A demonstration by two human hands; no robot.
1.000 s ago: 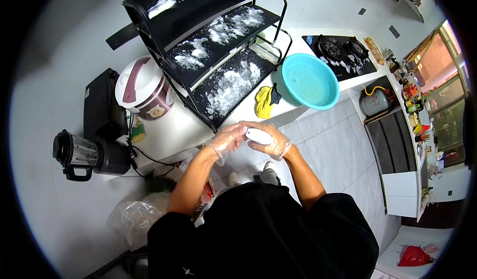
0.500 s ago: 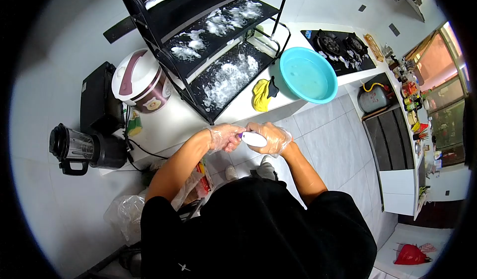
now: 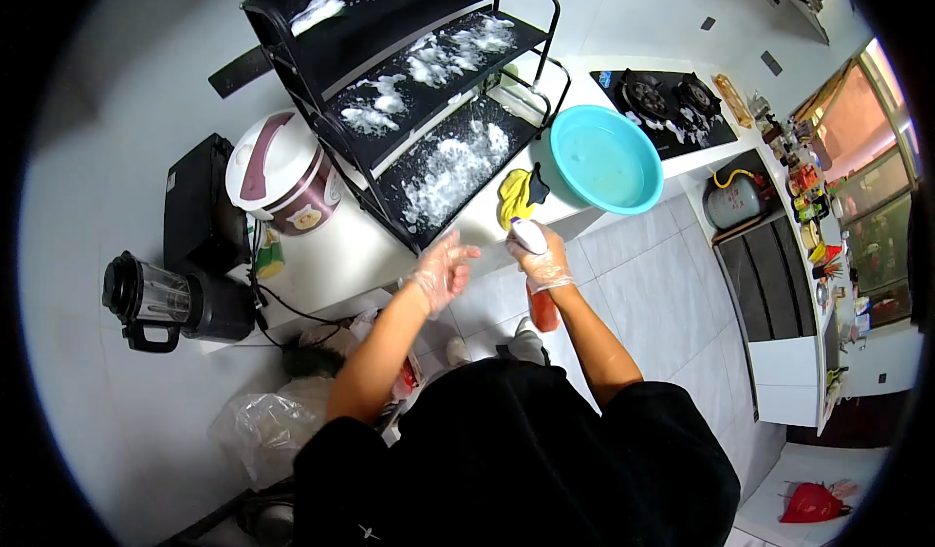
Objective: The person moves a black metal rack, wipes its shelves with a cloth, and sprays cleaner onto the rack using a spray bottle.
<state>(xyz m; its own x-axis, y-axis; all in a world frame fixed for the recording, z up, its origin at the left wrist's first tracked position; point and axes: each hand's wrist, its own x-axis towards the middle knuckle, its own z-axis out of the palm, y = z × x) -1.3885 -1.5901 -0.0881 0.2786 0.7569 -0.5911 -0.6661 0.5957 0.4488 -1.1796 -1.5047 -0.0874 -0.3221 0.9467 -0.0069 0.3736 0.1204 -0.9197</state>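
My right hand (image 3: pixel 549 260), in a clear plastic glove, is closed around the neck of a spray bottle (image 3: pixel 543 311) with a white trigger head and a reddish body hanging below the palm. My left hand (image 3: pixel 443 272), also gloved in clear plastic, is apart from the bottle with its fingers spread and nothing in them. Just beyond it stands a black tiered rack (image 3: pixel 390 23) on the counter, with white foam (image 3: pixel 453 172) across its shelves. A yellow and black cloth or glove (image 3: pixel 514 196) lies at the counter edge close to my right hand.
A turquoise basin (image 3: pixel 580 192) of water stands right of the rack, beside a gas stove (image 3: pixel 672 140) spotted with foam. To the left are a rice cooker (image 3: pixel 278 172), a black box-shaped appliance (image 3: pixel 200 201) and a blender (image 3: pixel 161 294). A plastic bag (image 3: pixel 268 425) lies below.
My hands, which were together at the white spray head, have come apart. My left hand has let go and opened; my right has moved right and up, turning the bottle so its reddish body shows.
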